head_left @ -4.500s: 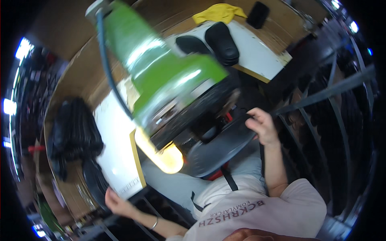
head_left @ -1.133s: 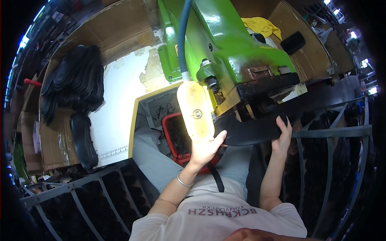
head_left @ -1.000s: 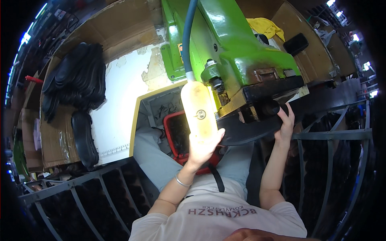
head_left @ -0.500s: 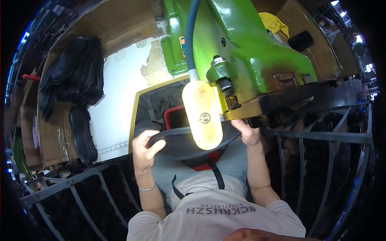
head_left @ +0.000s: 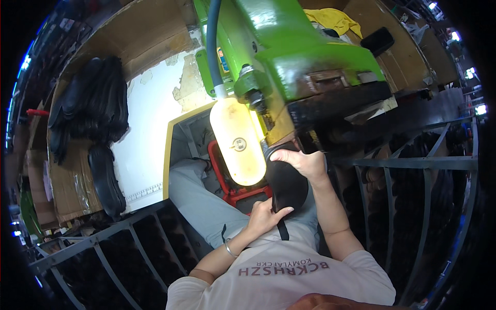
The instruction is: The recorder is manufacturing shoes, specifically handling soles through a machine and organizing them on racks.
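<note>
A black shoe sole [head_left: 289, 185] stands lengthwise in front of my lap, its far end up against the working head of a green machine [head_left: 318, 59]. My left hand [head_left: 263, 218] grips its near end, thumb on top. At the far end, my right hand [head_left: 305, 164] is closed round the right edge, the thumb lying across the upper face. Just left of the sole hangs a glowing yellow lamp [head_left: 237, 142]. The machine head hides the contact at the sole's far tip.
Stacked black soles [head_left: 93, 101] lie in a cardboard box at the left, with another bundle [head_left: 105, 178] below them. A red plastic crate [head_left: 238, 195] sits under the yellow-edged table opening. Metal rails [head_left: 413, 162] flank me. A yellow cloth [head_left: 335, 21] lies back right.
The sole has turned from crosswise to lengthwise and moved right, to the machine head. My left hand has come down and right to its near end. The view has shifted slightly.
</note>
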A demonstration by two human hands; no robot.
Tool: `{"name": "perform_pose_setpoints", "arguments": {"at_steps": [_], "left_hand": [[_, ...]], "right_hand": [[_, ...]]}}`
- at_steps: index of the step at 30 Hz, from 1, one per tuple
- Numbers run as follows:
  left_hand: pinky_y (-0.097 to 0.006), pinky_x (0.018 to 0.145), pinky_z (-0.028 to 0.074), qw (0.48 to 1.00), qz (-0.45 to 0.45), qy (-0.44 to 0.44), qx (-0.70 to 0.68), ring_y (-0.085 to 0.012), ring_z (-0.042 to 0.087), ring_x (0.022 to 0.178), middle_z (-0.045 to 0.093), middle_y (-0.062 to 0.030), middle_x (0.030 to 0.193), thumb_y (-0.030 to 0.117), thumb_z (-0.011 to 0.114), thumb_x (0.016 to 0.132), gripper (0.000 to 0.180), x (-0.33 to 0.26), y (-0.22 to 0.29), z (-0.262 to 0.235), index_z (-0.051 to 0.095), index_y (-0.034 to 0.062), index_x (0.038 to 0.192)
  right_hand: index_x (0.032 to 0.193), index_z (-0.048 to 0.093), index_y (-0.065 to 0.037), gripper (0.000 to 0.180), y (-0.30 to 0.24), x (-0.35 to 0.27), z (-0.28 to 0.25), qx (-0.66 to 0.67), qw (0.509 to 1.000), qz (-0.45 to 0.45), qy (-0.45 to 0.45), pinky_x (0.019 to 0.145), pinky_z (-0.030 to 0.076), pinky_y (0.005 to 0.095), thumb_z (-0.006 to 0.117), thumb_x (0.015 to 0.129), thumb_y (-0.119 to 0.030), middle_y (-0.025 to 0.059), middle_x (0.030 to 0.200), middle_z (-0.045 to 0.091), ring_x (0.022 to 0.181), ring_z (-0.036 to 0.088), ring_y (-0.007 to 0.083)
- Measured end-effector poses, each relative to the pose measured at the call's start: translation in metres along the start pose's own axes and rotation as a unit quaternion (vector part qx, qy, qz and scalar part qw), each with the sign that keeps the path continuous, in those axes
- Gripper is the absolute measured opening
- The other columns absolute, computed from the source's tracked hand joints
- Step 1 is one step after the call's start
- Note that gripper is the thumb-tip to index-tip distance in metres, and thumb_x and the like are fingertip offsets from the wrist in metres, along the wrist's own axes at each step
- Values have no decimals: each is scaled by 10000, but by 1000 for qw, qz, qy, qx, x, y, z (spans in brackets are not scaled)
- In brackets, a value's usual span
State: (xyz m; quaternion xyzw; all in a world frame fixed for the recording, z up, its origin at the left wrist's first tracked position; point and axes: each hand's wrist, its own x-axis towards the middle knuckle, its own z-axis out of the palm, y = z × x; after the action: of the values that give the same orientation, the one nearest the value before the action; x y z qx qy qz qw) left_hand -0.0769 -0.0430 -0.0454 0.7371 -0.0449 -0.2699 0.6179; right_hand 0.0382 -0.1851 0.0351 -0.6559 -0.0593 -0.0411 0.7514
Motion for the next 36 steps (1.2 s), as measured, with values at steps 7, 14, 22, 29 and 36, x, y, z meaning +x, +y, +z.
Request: {"name": "perform_pose_setpoints", "arguments": {"at_steps": [7,14,22,29,36], "left_hand": [[-251,670,500,961,208,173,-56,-139,626,730,670,-88,844,65,702,776,247,39,52,-32,618,-37,985],[-194,650,469,955,224,184,-64,-62,573,726,655,-54,845,13,659,812,188,58,48,-41,607,-63,976],[-197,641,474,936,260,231,-52,-79,586,700,653,-82,815,-9,654,804,183,40,37,-48,599,-83,963],[-209,629,482,961,229,113,101,-73,594,691,667,-54,803,25,673,797,190,60,66,-61,634,-45,969],[-207,646,482,953,201,224,-42,-87,596,699,654,-59,817,-8,649,805,197,33,49,-52,603,-73,986]], "right_hand": [[884,507,-32,397,24,-27,-9,-63,995,-22,80,514,329,145,829,659,-83,-8,718,575,589,445,0],[946,513,-27,349,24,-25,-9,-32,992,-30,119,551,356,145,772,713,-36,3,780,608,635,479,8],[857,558,-44,276,35,-29,0,-57,997,-4,43,516,342,154,782,696,-63,-24,734,604,596,454,-6],[881,553,-16,247,25,-40,-19,-39,993,11,115,542,371,147,750,747,-83,8,775,615,632,498,19],[942,614,-9,216,29,-27,12,18,997,-18,67,537,368,148,706,748,5,-19,799,628,628,486,-3]]}}
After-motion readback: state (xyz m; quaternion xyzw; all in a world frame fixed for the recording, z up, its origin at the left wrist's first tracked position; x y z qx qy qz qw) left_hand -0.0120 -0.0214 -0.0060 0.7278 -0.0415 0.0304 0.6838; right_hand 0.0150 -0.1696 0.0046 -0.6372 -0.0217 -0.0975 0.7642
